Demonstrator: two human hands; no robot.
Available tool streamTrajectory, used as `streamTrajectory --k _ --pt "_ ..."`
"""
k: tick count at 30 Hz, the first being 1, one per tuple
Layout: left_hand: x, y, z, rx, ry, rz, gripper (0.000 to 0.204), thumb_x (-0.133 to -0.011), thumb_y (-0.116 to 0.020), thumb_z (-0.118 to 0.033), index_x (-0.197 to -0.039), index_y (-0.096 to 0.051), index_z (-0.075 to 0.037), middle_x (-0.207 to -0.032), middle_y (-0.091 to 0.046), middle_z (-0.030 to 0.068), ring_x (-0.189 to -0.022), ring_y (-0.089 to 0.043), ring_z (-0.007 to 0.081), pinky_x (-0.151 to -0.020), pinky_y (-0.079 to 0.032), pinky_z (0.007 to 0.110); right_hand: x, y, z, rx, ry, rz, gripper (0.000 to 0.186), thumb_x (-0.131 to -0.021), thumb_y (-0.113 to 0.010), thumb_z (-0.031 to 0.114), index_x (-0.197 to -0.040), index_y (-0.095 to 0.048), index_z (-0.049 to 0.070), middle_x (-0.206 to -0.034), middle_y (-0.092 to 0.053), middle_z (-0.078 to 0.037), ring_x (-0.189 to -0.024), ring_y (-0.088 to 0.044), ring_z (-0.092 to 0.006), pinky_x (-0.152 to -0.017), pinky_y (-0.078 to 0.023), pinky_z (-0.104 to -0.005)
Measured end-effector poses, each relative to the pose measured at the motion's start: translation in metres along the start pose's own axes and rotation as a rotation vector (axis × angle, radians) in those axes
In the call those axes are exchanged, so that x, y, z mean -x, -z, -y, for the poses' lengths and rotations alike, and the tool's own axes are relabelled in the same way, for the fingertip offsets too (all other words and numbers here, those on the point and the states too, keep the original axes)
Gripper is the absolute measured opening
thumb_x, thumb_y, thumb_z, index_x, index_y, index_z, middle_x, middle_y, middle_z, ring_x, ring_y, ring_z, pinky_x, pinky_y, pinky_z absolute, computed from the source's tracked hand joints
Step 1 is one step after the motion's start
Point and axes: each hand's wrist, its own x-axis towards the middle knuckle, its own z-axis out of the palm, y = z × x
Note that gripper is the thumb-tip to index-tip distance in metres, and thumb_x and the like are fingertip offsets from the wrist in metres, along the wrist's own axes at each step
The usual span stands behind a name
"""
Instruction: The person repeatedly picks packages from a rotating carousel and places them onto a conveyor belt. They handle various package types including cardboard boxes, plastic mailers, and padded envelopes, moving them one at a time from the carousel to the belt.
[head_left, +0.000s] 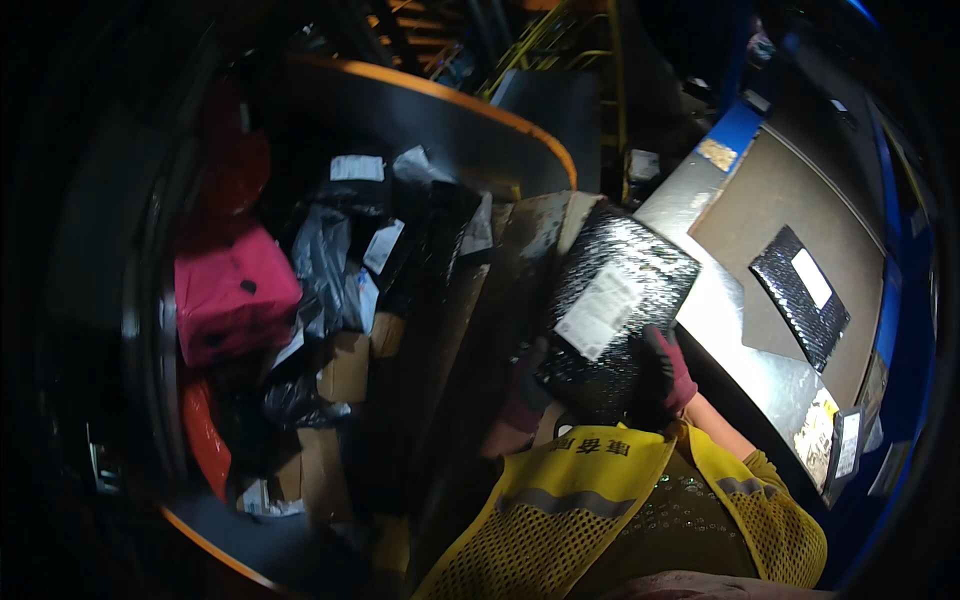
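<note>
We hold a black bubble-wrapped package point(648, 312) between two gloved hands in front of the vest point(585, 478), its white label point(600, 308) facing up. The right hand point(667, 370) grips the lower right edge, thumb side showing; the left hand point(527, 388) sits at the lower left edge, in shadow, and appears to hold it too, though its fingertips cannot be made out. Fingers beneath are hidden. Risk, in our judgement: both holds are near the body, so the far end could dip if the load is heavy there; slick wrap could also slide against the gloves, most likely on the left, where the hold is least certain. A tilt might drop it onto the cluttered side. To our right, a second black package point(792, 300) lies label up on a brown panel point(735, 225); we judge that it narrows the free room there. The panel's metal border point(770, 385) stands close by and could snag the wrap. To our left, an orange-rimmed bin point(450, 97) contains a pink parcel point(240, 290), a grey bag point(320, 260) and a cardboard box point(345, 368), crowded together. Beyond the bin we note yellow rails point(618, 95); darkness hides the rest.
</note>
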Motion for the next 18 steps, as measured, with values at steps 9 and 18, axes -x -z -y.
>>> streamTrajectory --k 9,18 --pt "-0.174 0.099 0.16 -1.026 0.585 -0.382 0.098 -0.077 -0.053 -0.067 -0.145 -0.022 -0.003 -0.146 -0.027 0.0238 -0.137 -0.021 0.0402 -0.111 -0.016 0.053 -0.01 0.007 0.007 -0.328 -0.263 -0.391 0.034 -0.088 -0.061 0.012 -0.12 -0.051 0.006 -0.102 -0.062 -0.009 -0.088 -0.062 -0.0199 -0.079 -0.053 -0.036" --pt "-0.217 0.149 0.275 -1.334 0.403 -0.388 0.048 -0.088 -0.052 -0.042 -0.115 -0.053 -0.001 -0.099 -0.06 0.0134 -0.091 -0.06 0.0258 -0.076 -0.049 0.037 -0.009 0.053 0.004 -0.559 -0.25 -0.325 0.039 -0.089 -0.059 0.014 -0.123 -0.048 0.0 -0.118 -0.057 -0.013 -0.112 -0.053 -0.0216 -0.097 -0.044 -0.034"
